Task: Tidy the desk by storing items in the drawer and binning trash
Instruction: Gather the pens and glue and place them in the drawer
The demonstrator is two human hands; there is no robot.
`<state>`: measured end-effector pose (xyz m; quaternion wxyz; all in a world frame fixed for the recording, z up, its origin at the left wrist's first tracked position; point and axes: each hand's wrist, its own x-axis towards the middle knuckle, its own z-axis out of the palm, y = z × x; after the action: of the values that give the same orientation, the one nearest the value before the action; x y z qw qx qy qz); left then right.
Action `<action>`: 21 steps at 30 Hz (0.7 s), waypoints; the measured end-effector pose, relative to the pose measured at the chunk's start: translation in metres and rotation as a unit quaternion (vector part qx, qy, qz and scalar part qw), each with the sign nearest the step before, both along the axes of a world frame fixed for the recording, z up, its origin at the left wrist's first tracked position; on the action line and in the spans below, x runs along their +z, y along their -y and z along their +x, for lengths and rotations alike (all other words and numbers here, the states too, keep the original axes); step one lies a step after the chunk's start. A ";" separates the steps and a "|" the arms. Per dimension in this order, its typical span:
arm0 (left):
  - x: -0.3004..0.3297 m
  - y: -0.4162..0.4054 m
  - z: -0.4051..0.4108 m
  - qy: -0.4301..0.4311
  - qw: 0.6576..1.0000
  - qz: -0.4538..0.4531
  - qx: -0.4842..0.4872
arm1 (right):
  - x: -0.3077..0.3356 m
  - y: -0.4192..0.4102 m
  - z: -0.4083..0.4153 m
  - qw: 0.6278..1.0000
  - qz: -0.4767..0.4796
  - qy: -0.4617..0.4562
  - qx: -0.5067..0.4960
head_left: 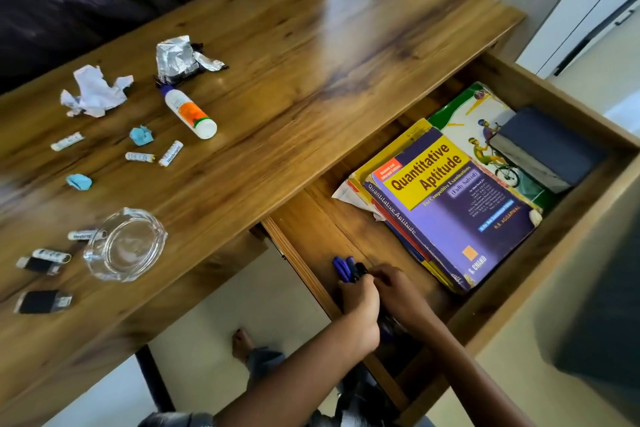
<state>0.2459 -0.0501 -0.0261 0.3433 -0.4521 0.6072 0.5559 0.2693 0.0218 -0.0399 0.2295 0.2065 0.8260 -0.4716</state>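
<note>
Both hands, left hand [358, 302] and right hand [394, 284], close around a bunch of pens [346, 269] at the open drawer's [571, 225] near corner, apparently laying them beside the books [450, 204], while batteries [171, 153] and crumpled paper [95, 90] wait on the desk's [277, 80] far side.

The wooden counter [277, 87] carries crumpled white paper [95, 91], a foil wrapper [180, 59], a glue bottle [188, 113], batteries [171, 153], blue scraps [141, 135], a glass ashtray [125, 244] and USB sticks [43, 302].
</note>
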 end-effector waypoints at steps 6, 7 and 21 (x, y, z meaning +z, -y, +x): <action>0.032 0.004 0.012 -0.047 0.996 -0.016 -0.069 | -0.002 -0.014 0.002 0.996 0.076 -0.010 0.037; 0.039 0.006 0.014 -0.084 0.992 -0.018 -0.097 | -0.002 -0.016 0.003 0.996 0.083 -0.010 0.035; 0.018 0.044 -0.076 -0.250 0.648 -0.261 -0.670 | 0.007 -0.023 0.013 0.996 0.058 0.006 0.074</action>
<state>0.1703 -0.0945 -0.0084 0.3248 0.1632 0.9277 0.0852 0.2823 0.0448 -0.0328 0.2563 0.1604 0.8636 -0.4035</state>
